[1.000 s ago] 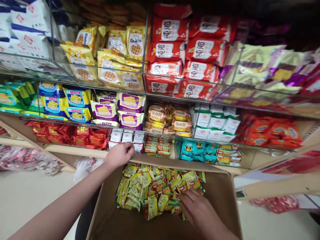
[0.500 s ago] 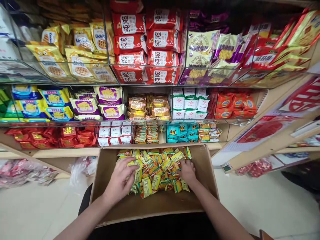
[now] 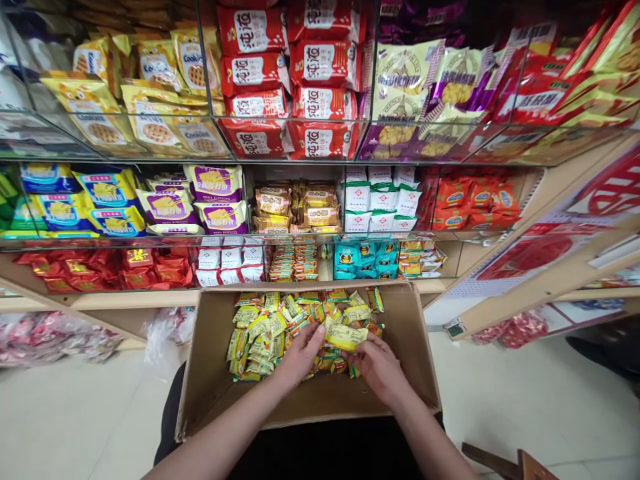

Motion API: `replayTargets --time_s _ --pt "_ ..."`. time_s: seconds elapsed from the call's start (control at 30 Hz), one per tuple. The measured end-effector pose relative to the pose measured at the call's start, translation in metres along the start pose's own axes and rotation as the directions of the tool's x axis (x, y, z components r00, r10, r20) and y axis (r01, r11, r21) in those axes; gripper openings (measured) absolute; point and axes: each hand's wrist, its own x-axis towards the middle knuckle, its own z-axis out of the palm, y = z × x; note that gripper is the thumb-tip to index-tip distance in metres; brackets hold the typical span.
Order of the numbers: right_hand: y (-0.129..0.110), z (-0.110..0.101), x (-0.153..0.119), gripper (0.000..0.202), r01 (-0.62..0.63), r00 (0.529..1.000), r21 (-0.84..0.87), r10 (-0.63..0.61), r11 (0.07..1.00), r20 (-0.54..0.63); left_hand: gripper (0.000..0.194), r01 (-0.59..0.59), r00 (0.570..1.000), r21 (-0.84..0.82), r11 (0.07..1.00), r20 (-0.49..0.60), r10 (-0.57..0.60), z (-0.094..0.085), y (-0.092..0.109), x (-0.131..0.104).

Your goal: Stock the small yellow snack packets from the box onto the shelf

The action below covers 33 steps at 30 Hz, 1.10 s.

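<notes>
A cardboard box (image 3: 415,360) holds many small yellow, green and orange wrapped packets (image 3: 260,340). Above the pile, one yellow packet (image 3: 346,335) is held between both hands. My left hand (image 3: 301,357) pinches its left end between thumb and fingers. At its right end, my right hand (image 3: 379,367) has its fingers closed on the packet. Part of the pile is hidden beneath the hands.
Glass-fronted shelves with wrapped snacks rise just behind the box, their lowest wooden edge (image 3: 135,301) close to its far rim. Plastic bags (image 3: 167,337) lie low at left. A brown wooden piece (image 3: 531,465) stands at the lower right.
Both hands have come together over the middle of the box, the left moving right. A yellow packet has been lifted between them. The view has shifted slightly.
</notes>
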Motion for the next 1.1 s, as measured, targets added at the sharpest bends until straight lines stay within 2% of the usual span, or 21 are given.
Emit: replayTargets --time_s 0.03,0.07,0.13,0.2,0.27,0.37,0.43,0.5,0.53,0.6,0.63,0.67,0.7,0.73,0.77,0.83,0.9,0.93,1.0,1.1 --pt "0.0 0.007 -0.004 0.03 -0.023 0.999 0.089 0.021 0.996 0.028 0.039 0.01 1.0 -0.034 0.999 0.016 -0.009 0.005 0.002 0.001" --pt "0.0 0.012 -0.007 0.029 -0.024 0.999 0.095 0.021 0.995 0.031 0.037 -0.015 1.0 -0.048 0.999 0.014 0.016 0.008 0.003 0.001" --pt "0.003 0.019 -0.007 0.028 0.035 0.999 -0.019 -0.035 0.999 -0.02 0.034 -0.105 0.994 -0.041 0.994 -0.032 0.103 0.011 0.004 0.0" --pt "0.008 0.023 -0.004 0.037 0.129 0.981 -0.218 -0.156 0.967 -0.111 0.035 -0.162 0.983 -0.044 0.986 -0.096 0.157 0.01 0.003 -0.003" --pt "0.012 0.025 -0.001 0.042 0.203 0.944 -0.399 -0.287 0.894 -0.164 0.036 -0.166 0.979 -0.065 0.984 -0.132 0.157 0.009 0.003 -0.006" --pt "0.013 0.028 -0.001 0.043 0.254 0.892 -0.565 -0.417 0.785 -0.178 0.038 -0.156 0.975 -0.091 0.984 -0.173 0.139 0.008 0.004 -0.008" --pt "0.008 0.028 -0.003 0.04 0.3 0.826 -0.697 -0.543 0.652 -0.153 0.039 -0.13 0.976 -0.117 0.985 -0.189 0.106 0.008 0.006 -0.008" --pt "0.001 0.026 -0.006 0.034 0.399 0.723 -0.806 -0.691 0.436 -0.016 0.036 -0.043 0.988 -0.232 0.972 -0.152 0.008 0.008 0.012 -0.008" --pt "-0.002 0.023 -0.007 0.03 0.472 0.666 -0.824 -0.739 0.313 0.1 0.034 0.025 0.994 -0.333 0.943 -0.091 -0.058 0.007 0.016 -0.009" --pt "-0.006 0.019 -0.013 0.023 0.635 0.56 -0.766 -0.742 0.1 0.368 0.031 0.159 0.987 -0.541 0.826 0.075 -0.141 0.005 0.025 -0.011" --pt "-0.007 0.017 -0.016 0.023 0.706 0.517 -0.708 -0.708 0.034 0.481 0.03 0.193 0.981 -0.619 0.761 0.138 -0.137 0.003 0.03 -0.012" --pt "-0.008 0.016 -0.02 0.026 0.757 0.489 -0.654 -0.671 0.008 0.558 0.03 0.2 0.979 -0.675 0.71 0.173 -0.111 0.001 0.034 -0.013" --pt "-0.007 0.016 -0.025 0.031 0.786 0.483 -0.618 -0.648 0.024 0.589 0.031 0.185 0.98 -0.712 0.678 0.183 -0.075 -0.001 0.038 -0.014" --pt "-0.006 0.016 -0.029 0.035 0.794 0.502 -0.603 -0.648 0.082 0.573 0.034 0.158 0.984 -0.737 0.658 0.176 -0.039 -0.003 0.041 -0.015" --pt "-0.004 0.018 -0.033 0.039 0.779 0.547 -0.6 -0.664 0.182 0.509 0.039 0.135 0.985 -0.754 0.643 0.17 -0.006 -0.005 0.044 -0.016" --pt "-0.002 0.024 -0.038 0.041 0.683 0.691 -0.561 -0.661 0.468 0.291 0.045 0.111 0.982 -0.776 0.621 0.181 0.05 -0.008 0.047 -0.017" --pt "-0.002 0.03 -0.04 0.039 0.508 0.848 -0.441 -0.518 0.74 0.107 0.048 0.099 0.978 -0.789 0.606 0.191 0.089 -0.01 0.048 -0.018" --pt "-0.003 0.033 -0.039 0.038 0.412 0.905 -0.375 -0.42 0.83 0.066 0.049 0.096 0.976 -0.793 0.601 0.193 0.099 -0.01 0.048 -0.019" --pt "-0.006 0.037 -0.037 0.034 0.268 0.963 -0.277 -0.263 0.923 0.057 0.048 0.095 0.976 -0.794 0.6 0.192 0.1 -0.01 0.049 -0.02" --pt "-0.008 0.04 -0.034 0.028 0.221 0.975 -0.195 -0.216 0.956 0.045 0.037 0.101 0.979 -0.779 0.619 0.188 0.077 -0.008 0.047 -0.021"
